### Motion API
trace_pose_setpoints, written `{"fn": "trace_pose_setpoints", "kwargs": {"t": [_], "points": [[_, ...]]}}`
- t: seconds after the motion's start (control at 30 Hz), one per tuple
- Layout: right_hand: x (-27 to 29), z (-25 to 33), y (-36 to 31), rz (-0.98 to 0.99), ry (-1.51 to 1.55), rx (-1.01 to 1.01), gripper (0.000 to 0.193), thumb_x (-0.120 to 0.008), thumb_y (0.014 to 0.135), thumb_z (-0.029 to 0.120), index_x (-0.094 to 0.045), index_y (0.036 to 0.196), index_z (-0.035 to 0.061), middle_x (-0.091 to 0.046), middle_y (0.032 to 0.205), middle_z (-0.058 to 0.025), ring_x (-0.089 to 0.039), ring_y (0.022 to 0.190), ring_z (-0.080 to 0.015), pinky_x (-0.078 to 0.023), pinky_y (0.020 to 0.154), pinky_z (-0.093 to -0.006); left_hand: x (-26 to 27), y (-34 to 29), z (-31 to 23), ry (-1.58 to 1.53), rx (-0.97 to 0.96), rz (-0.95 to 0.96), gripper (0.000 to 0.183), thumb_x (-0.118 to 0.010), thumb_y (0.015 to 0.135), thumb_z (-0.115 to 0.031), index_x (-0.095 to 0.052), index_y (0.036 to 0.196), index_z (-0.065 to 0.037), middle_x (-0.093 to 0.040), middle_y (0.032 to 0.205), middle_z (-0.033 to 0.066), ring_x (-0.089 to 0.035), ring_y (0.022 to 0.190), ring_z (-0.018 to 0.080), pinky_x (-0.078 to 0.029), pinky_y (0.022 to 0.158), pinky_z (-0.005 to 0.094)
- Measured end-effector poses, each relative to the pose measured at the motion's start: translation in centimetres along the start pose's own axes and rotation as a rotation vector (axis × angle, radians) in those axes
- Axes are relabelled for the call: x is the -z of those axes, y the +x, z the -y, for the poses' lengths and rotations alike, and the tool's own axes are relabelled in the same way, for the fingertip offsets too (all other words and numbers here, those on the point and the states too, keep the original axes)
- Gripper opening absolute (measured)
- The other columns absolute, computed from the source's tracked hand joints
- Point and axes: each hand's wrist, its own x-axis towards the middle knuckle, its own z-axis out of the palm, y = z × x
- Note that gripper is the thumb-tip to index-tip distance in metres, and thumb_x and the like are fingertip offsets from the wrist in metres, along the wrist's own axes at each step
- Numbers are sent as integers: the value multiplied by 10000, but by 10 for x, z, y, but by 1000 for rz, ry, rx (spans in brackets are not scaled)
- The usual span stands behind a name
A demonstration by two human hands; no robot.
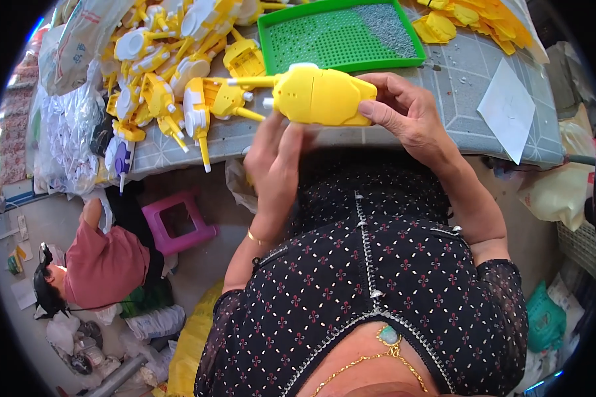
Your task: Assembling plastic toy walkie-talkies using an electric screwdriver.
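My right hand (414,112) is closed on the right end of a yellow plastic toy body (324,97), thumb on its face and fingers behind. The toy body is held level above the table's near edge, with a long yellow stem and a short white peg pointing left. Just below its left end is my left hand (275,159), fingers upward and smeared by motion; whether it touches the toy body is unclear. A pile of yellow and white toy parts (159,96) spreads over the table to the left. Behind the held piece lies a green perforated tray (291,65).
Small grey pieces (385,30) fill the tray's right end. Flat yellow parts (473,20) are heaped at the far right, near a white paper sheet (506,109). A purple object (122,159) is at the table's left edge. A person (106,264) is beside a pink stool (179,223).
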Motion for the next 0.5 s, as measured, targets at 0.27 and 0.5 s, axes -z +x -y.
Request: {"fn": "trace_pose_setpoints", "kwargs": {"t": [0.27, 0.5], "points": [[-1, -2, -10, 246, -134, -19, 401, -744, 934, 174, -650, 1288, 11, -697, 1022, -31, -624, 883, -102, -518, 823, -282, 18, 7, -11, 1004, -1116, 279, 770, -902, 732, -317, -576, 1388, -79, -583, 1396, 205, -592, 1222, 423, -429, 1074, 561], [63, 40, -14, -826, -759, 766, 403, -744, 926, 123, -588, 1262, -36, -666, 1061, -70, -616, 914, -130, -485, 903, -286, 18, 14, -1, 906, -997, 252, 759, -907, 701, -193, -596, 1379, -51, -609, 1318, 195, -612, 1158, 414, -511, 974, 498]]}}
